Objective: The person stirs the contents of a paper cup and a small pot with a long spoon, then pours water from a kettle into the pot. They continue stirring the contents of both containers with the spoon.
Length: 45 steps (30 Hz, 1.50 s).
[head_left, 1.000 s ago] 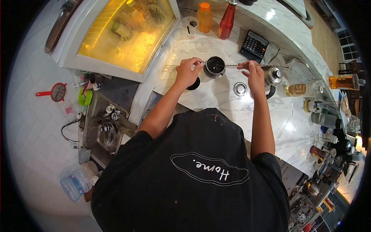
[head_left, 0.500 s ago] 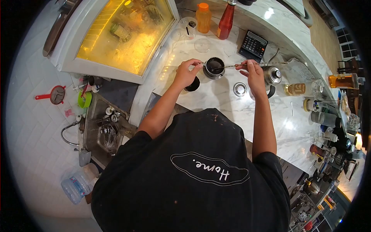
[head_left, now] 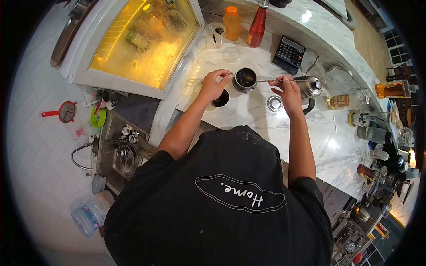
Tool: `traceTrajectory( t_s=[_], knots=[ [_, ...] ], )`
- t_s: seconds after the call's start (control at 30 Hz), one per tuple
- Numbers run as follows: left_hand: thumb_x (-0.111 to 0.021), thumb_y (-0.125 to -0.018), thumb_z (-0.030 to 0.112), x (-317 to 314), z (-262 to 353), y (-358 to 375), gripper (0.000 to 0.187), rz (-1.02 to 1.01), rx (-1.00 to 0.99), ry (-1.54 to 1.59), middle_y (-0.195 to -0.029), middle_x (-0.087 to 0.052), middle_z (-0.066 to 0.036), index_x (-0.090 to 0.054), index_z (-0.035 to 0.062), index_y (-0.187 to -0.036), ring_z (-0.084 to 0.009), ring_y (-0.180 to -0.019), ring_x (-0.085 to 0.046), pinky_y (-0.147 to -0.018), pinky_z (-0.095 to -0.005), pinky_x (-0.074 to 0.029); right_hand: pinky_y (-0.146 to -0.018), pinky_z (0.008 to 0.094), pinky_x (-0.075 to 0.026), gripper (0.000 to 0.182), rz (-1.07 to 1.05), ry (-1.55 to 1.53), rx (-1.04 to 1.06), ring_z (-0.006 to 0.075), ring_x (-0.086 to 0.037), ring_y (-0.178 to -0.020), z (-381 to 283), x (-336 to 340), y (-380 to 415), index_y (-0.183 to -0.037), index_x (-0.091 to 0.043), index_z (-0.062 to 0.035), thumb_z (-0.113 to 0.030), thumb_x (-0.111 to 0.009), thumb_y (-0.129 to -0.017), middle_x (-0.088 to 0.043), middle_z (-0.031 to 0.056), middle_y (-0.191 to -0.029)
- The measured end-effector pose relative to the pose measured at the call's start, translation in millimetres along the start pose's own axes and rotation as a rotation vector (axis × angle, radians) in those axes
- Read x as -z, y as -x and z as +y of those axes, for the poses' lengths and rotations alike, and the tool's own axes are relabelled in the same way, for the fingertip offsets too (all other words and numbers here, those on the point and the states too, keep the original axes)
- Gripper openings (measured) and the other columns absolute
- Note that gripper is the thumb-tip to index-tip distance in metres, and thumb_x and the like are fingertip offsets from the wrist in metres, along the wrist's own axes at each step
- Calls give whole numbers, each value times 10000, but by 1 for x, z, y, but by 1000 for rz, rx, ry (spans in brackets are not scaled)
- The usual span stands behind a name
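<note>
A metal cup point(head_left: 245, 89) with dark contents stands on the marble counter. My left hand point(head_left: 214, 85) pinches a small part at the cup's left side, probably its handle. In my right hand point(head_left: 288, 92) is a long thin bar spoon point(head_left: 262, 81), held between thumb and fingers. Its lower end reaches into the metal cup, and its upper end extends right, over a steel gooseneck kettle point(head_left: 314, 87). A black cup point(head_left: 220, 99) with dark contents sits close below my left hand, partly covered by it. Between the metal cup and the kettle lies a round silver lid point(head_left: 275, 103).
Behind the cup are a clear plastic lid point(head_left: 231, 54), an orange bottle point(head_left: 232, 24), a red bottle point(head_left: 257, 27) and a calculator point(head_left: 289, 54). A jar point(head_left: 337, 102) stands right of the kettle. A lit display case point(head_left: 171, 75) and a sink point(head_left: 104, 153) are at left.
My right hand and the bar spoon have dropped slightly, and the spoon's lower end has shifted left inside the metal cup. My left hand keeps its pinch. The whole view has shifted a little.
</note>
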State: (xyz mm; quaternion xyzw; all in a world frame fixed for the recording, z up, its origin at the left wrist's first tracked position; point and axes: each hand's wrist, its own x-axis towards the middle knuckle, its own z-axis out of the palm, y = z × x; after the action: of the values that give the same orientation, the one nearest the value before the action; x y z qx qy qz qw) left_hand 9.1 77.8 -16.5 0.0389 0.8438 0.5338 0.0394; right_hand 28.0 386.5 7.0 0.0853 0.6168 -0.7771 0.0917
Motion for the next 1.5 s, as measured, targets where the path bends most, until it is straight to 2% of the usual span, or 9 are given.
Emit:
traceTrajectory(
  t_s=[0.23, 0.37, 0.47, 0.57, 0.67, 0.77, 1.07, 1.5],
  knots=[
    [-693, -1000, 239, -1, -3, 0, 274, 8, -21, 21, -1060, -762, -111, -748, 34, -1173, -196, -1045, -694, -962, -342, -511, -946, 448, -553, 292, 135, -210, -61, 250, -712, -1080, 14, -5, 8, -1151, -567, -24, -275, -417, -1142, -745, 162, -1080],
    [-685, -1006, 230, -3, -3, 2, 259, 11, -9, 51, -1069, -762, -106, -755, 36, -1163, -197, -1060, -691, -970, -342, -510, -971, 490, -536, 291, 152, -281, -93, 290, -690, -1142, 20, -6, 12, -1147, -563, -39, -299, -431, -1140, -739, 184, -1107],
    [-690, -1002, 234, -1, -3, 2, 284, 12, -54, 35, -1076, -754, -101, -738, 51, -1214, -197, -1074, -686, -997, -353, -501, -987, 509, -525, 288, 168, -330, -108, 300, -683, -1156, 22, -8, 13, -1140, -559, -46, -295, -416, -1143, -737, 190, -1111],
    [-698, -997, 240, 1, -1, 5, 363, 48, -13, -29, -1080, -740, -97, -675, 74, -1319, -204, -1093, -680, -1041, -377, -479, -996, 524, -516, 288, 174, -363, -110, 311, -678, -1163, 23, -8, 16, -1150, -553, -44, -287, -398, -1147, -733, 198, -1121],
    [-739, -954, 272, 0, -8, 8, 465, 159, -42, -1, -1054, -756, -112, -623, 116, -1376, -269, -1036, -708, -988, -438, -510, -1000, 534, -509, 298, 175, -401, -105, 316, -671, -1169, 26, -9, 19, -1184, -545, -32, -281, -387, -1150, -728, 203, -1131],
    [-741, -957, 278, 2, -11, 15, 504, 198, -47, -38, -1116, -731, -122, -585, 110, -1406, -271, -1097, -682, -1001, -436, -507, -1015, 545, -499, 298, 178, -425, -119, 328, -663, -1190, 28, -10, 23, -1185, -545, -38, -285, -383, -1151, -725, 204, -1148],
    [-709, -986, 261, 12, -7, 40, 461, 298, 31, 93, -1124, -710, -106, -577, 65, -1383, -267, -1144, -638, -1047, -421, -475, -1038, 558, -482, 305, 177, -459, -115, 332, -643, -1232, 26, -14, 26, -1188, -545, -42, -278, -354, -1156, -726, 203, -1162],
    [-691, -1003, 245, 11, -54, 60, 409, 284, 53, 181, -1082, -705, -83, -600, 66, -1359, -223, -1128, -626, -1042, -389, -463, -1066, 569, -464, 297, 230, -487, -124, 335, -643, -1237, 16, -19, 36, -1188, -529, -41, -279, -355, -1157, -732, 198, -1151]
  ],
)
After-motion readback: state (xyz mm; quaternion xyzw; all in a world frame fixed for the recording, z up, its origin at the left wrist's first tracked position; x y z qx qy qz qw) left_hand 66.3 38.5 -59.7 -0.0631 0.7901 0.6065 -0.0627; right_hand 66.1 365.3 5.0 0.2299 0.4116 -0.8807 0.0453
